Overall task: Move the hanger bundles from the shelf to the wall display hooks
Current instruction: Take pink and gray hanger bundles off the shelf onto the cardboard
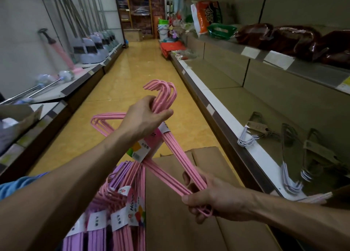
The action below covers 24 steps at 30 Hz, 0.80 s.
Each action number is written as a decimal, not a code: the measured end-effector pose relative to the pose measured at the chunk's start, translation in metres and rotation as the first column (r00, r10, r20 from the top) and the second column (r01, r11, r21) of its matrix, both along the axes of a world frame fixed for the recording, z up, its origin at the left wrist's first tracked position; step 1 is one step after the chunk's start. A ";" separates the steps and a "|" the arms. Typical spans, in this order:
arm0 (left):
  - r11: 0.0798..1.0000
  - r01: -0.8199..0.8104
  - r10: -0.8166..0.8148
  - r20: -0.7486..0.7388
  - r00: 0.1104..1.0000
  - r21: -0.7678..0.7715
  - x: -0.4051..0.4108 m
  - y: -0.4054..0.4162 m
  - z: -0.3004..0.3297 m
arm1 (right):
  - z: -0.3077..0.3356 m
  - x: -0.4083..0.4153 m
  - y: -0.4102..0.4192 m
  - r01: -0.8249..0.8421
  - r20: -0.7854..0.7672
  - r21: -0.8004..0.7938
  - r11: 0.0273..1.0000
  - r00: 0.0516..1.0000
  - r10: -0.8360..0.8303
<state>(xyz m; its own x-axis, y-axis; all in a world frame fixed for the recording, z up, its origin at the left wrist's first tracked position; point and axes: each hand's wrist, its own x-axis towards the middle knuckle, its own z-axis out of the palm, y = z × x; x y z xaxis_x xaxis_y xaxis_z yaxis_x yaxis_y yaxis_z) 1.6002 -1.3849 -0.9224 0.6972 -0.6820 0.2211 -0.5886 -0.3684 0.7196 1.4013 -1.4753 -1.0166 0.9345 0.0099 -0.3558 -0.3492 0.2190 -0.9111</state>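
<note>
a: transport, i'd judge. pink hanger bundle (171, 148) is off the shelf and held in the air over the aisle, above a cardboard box (189, 203).

b: how is it held?

a: left hand (145, 119) has its fingers curled round the necks just under the hooks; right hand (206, 197) grips a lower corner of the bundle, fingers wrapped round the wires. both clenched on the same bundle.

b: and the others?

a: pink and purple bundles (113, 203) hang low beside the left forearm; what carries them i cannot tell. grey hanger bundles (291, 156) lie on the bottom shelf (227, 118) to the right.

b: next move?

a: no wall display hooks show here that i can pick out, so probably a turn toward them, keeping the hook ends gathered and level so they slip on together.
</note>
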 end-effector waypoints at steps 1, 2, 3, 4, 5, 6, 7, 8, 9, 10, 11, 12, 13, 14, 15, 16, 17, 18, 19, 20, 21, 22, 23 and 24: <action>1.000 -0.017 0.018 0.022 1.000 -0.013 0.002 0.001 0.001 | 0.001 0.003 0.005 -0.019 0.019 -0.033 0.999 1.000 0.019; 0.999 -0.043 0.045 0.041 0.998 -0.032 0.005 0.003 0.002 | 0.002 0.005 0.010 -0.031 0.038 -0.067 0.997 0.999 0.033; 0.996 -0.072 0.075 0.063 0.995 -0.051 0.008 0.005 0.004 | 0.003 0.008 0.015 -0.034 0.054 -0.105 0.994 0.998 0.040; 0.993 -0.099 0.105 0.092 0.990 -0.070 0.011 0.008 0.006 | 0.004 0.010 0.021 -0.033 0.069 -0.144 0.989 0.997 0.043; 0.988 -0.124 0.135 0.121 0.983 -0.089 0.012 0.010 0.007 | 0.004 0.012 0.026 -0.033 0.080 -0.174 0.984 0.996 0.048; 0.983 -0.147 0.162 0.145 0.976 -0.111 0.014 0.012 0.009 | 0.005 0.014 0.030 -0.038 0.085 -0.192 0.981 0.995 0.055; 0.978 -0.161 0.182 0.164 0.970 -0.132 0.015 0.014 0.009 | 0.005 0.015 0.034 -0.046 0.084 -0.203 0.978 0.994 0.064; 0.975 -0.165 0.191 0.173 0.966 -0.151 0.016 0.017 0.009 | 0.007 0.017 0.037 -0.055 0.082 -0.211 0.976 0.994 0.073; 0.972 -0.166 0.194 0.172 0.966 -0.168 0.017 0.019 0.008 | 0.008 0.018 0.039 -0.064 0.082 -0.218 0.974 0.993 0.084; 0.969 -0.165 0.196 0.167 0.966 -0.183 0.018 0.022 0.007 | 0.009 0.020 0.041 -0.074 0.081 -0.224 0.972 0.992 0.094; 0.967 -0.167 0.199 0.160 0.967 -0.193 0.020 0.024 0.006 | 0.010 0.022 0.043 -0.080 0.079 -0.227 0.971 0.992 0.101; 0.964 -0.172 0.205 0.156 0.966 -0.201 0.022 0.027 0.006 | 0.011 0.024 0.045 -0.084 0.075 -0.231 0.969 0.992 0.104; 0.963 -0.177 0.210 0.151 0.966 -0.206 0.023 0.029 0.005 | 0.012 0.026 0.047 -0.088 0.070 -0.231 0.969 0.992 0.106; 0.962 -0.175 0.207 0.140 0.968 -0.211 0.025 0.031 0.005 | 0.012 0.028 0.049 -0.094 0.064 -0.217 0.972 0.992 0.110; 0.961 -0.166 0.196 0.123 0.973 -0.220 0.026 0.033 0.004 | 0.012 0.030 0.050 -0.098 0.055 -0.176 0.980 0.993 0.109; 0.961 -0.151 0.179 0.105 0.978 -0.232 0.026 0.034 0.004 | 0.012 0.033 0.051 -0.089 0.035 -0.113 0.990 0.995 0.094; 0.960 -0.135 0.161 0.090 0.983 -0.244 0.026 0.035 0.004 | 0.012 0.036 0.052 -0.071 0.010 -0.049 0.996 0.997 0.071; 0.960 -0.116 0.141 0.079 0.987 -0.255 0.024 0.035 0.004 | 0.012 0.039 0.053 -0.047 -0.015 -0.002 0.999 0.999 0.047; 0.959 -0.096 0.118 0.068 0.991 -0.267 0.023 0.035 0.004 | 0.011 0.042 0.054 -0.023 -0.034 0.027 0.999 0.999 0.024; 0.957 -0.074 0.092 0.052 0.994 -0.280 0.021 0.034 0.004 | 0.011 0.045 0.055 -0.004 -0.045 0.048 0.999 0.999 0.006; 0.954 -0.051 0.063 0.030 0.998 -0.294 0.020 0.033 0.005 | 0.011 0.049 0.057 0.012 -0.047 0.059 0.998 0.999 -0.009; 0.952 -0.026 0.029 0.006 1.000 -0.306 0.018 0.033 0.005 | 0.010 0.052 0.058 0.028 -0.044 0.058 0.998 0.999 -0.026; 0.949 0.003 -0.007 -0.012 1.000 -0.316 0.015 0.032 0.004 | 0.010 0.056 0.057 0.048 -0.037 0.047 0.998 0.998 -0.046; 0.946 0.030 -0.038 -0.020 0.999 -0.324 0.013 0.032 0.004 | 0.009 0.060 0.056 0.069 -0.029 0.032 0.997 0.997 -0.068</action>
<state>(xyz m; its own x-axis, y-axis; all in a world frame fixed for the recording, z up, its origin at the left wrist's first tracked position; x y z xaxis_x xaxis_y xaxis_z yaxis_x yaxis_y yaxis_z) 1.6136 -1.3526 -0.9186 0.6832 -0.6003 0.4159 -0.5763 -0.0933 0.8119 1.4616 -1.4193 -1.0074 0.9231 -0.0414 -0.3822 -0.3575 0.2734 -0.8930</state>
